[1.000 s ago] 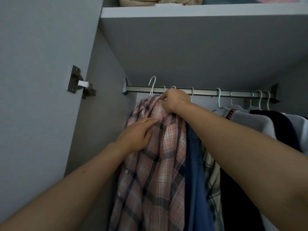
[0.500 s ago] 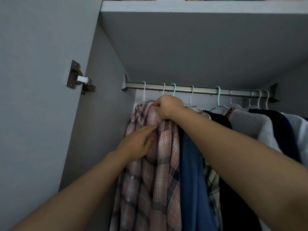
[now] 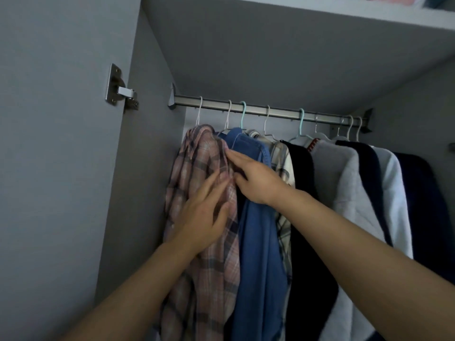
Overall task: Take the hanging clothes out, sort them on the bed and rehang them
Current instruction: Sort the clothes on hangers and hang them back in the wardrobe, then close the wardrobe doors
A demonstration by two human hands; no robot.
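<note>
- The rail (image 3: 270,110) ran left to right under the shelf, with the clothes hung along it.
- The plaid shirt (image 3: 197,173) hung leftmost, above and just ahead of both hands.
- The right hand (image 3: 256,178), fingers straight, touched its collar edge, nearer the hook (image 3: 199,109).
- The left hand (image 3: 204,217) lay flat and open on the cloth.
- A second earlier the right hand gripped the collar up by the rail; it had let go and dropped lower.

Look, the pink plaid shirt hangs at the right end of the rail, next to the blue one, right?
Not quite. In the head view the pink plaid shirt hangs at the left end of the rail, next to the blue shirt.
</note>
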